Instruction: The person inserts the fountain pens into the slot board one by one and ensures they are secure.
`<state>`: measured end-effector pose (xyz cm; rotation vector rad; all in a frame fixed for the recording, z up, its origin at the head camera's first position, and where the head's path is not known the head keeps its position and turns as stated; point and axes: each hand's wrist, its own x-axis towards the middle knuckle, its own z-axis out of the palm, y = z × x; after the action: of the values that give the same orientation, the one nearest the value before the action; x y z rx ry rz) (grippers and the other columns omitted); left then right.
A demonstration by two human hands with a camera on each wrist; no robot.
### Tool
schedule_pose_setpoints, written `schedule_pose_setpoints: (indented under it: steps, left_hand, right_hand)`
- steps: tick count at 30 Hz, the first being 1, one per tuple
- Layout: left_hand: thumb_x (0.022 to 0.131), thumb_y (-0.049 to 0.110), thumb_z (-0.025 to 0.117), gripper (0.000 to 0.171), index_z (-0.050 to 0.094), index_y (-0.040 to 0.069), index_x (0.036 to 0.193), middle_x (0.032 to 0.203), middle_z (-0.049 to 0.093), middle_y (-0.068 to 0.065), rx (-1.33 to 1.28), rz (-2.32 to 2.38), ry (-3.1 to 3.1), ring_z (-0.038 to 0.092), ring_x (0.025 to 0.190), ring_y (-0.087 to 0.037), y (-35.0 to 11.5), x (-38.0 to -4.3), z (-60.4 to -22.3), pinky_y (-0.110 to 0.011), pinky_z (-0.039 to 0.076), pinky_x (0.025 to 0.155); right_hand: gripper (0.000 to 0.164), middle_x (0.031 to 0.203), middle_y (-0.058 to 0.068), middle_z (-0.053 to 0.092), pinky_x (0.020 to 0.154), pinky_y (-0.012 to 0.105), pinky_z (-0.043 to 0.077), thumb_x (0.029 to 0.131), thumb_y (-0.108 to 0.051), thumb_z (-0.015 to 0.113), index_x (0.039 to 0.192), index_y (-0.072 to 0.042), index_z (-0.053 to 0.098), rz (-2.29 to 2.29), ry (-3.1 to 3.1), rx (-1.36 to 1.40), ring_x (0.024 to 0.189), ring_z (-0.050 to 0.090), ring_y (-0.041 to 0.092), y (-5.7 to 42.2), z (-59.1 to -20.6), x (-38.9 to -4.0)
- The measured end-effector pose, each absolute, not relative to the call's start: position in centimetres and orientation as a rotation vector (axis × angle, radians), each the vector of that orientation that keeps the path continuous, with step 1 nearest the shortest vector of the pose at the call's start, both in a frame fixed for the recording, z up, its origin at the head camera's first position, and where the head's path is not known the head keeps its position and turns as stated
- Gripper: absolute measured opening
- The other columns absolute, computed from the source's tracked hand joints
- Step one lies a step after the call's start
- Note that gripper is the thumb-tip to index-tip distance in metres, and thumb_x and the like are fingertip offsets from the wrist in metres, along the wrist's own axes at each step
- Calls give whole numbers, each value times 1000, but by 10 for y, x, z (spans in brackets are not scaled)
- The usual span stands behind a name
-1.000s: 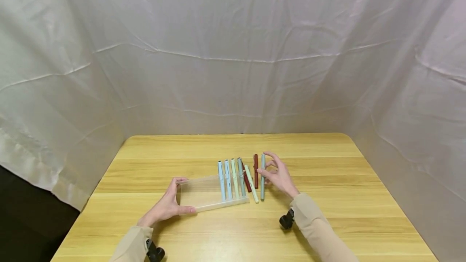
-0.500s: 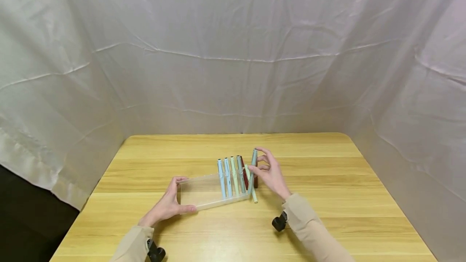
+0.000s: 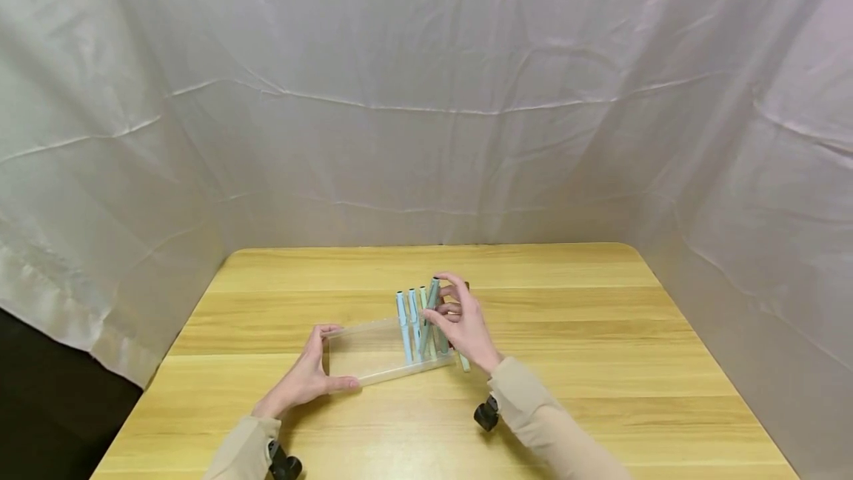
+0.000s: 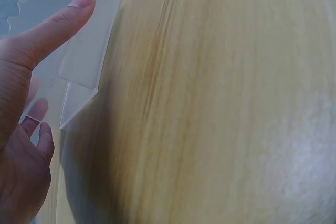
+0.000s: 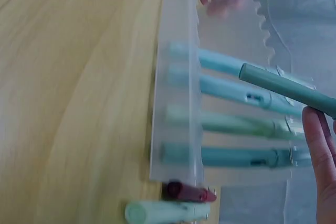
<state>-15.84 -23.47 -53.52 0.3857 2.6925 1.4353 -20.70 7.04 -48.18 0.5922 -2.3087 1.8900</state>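
The held pen (image 5: pixel 286 89) is pinched in the right hand (image 3: pixel 469 332) above the tray (image 3: pixel 363 350), slanted against the row, its free end pointed toward the near wall (image 5: pixel 177 14). The tray's left end is gripped in a wide span by the left hand (image 3: pixel 308 375), the thumb laid on the near wall and fingers set at the far side.

Below, two blue pens (image 5: pixel 226 60), a green pen (image 5: pixel 236 124) and a teal pen (image 5: pixel 236 157) are laid side by side in the tray. For tidy handling, the held pen is best turned parallel to them before being lowered, and its free end brought past the lip gently, so that no neighbour is nudged. The tray seems light, so firm bracing by the left hand is advised at any contact.

At the notched edge (image 5: pixel 261 22), the far ends of the pens are overhung, and a knock there could be felt along the row. The most room is judged to be offered by the stretch of tray between the left hand and the nearest blue pen. Past the tray's right end, movement is narrowed by the red pen (image 5: pixel 190 191) and pale pen (image 5: pixel 165 212). The table's (image 3: pixel 666 391) side edges are set well apart from both hands.
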Motion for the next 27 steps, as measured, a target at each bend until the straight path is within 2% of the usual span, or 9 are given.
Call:
schedule_pose_setpoints:
  steps: [5, 10, 17, 21, 27]
  left_hand:
    - [67, 29, 94, 100, 31, -1, 139, 147, 37, -26, 390, 1439, 2694, 33, 143, -47, -234, -159, -535, -65, 23, 123]
    - [67, 29, 94, 100, 31, -2, 139, 147, 37, -27, 394, 1437, 2696, 33, 143, -47, -234, -158, -536, -66, 23, 122]
    - [67, 29, 94, 100, 31, -2, 139, 146, 38, -27, 394, 1439, 2699, 34, 142, -47, -234, -159, -536, -66, 23, 122]
    - [67, 29, 94, 101, 31, -2, 140, 146, 38, -27, 389, 1442, 2702, 35, 141, -47, -235, -159, -535, -67, 23, 122]
    - [67, 29, 94, 101, 31, -2, 139, 146, 38, -28, 390, 1442, 2699, 35, 140, -47, -235, -158, -535, -68, 24, 121]
  right_hand:
    - [60, 108, 29, 58, 73, 19, 62, 87, 4, 72, 140, 1, 43, 1847, -2262, 707, 83, 70, 44, 57, -468, -195]
    - [59, 105, 29, 62, 77, 26, 64, 87, 5, 72, 139, 1, 44, 1831, -2233, 753, 83, 72, 45, 48, -465, -188]
    - [59, 101, 20, 67, 72, 23, 64, 88, -7, 76, 139, -7, 48, 1729, -2213, 803, 78, 76, 32, 37, -496, -201]
    - [57, 99, 17, 69, 70, 21, 63, 89, -11, 76, 139, -12, 49, 1653, -2218, 828, 77, 76, 28, 31, -498, -200]
    - [58, 99, 16, 70, 69, 18, 62, 88, -11, 76, 139, -9, 49, 1502, -2228, 876, 74, 76, 24, 26, -502, -196]
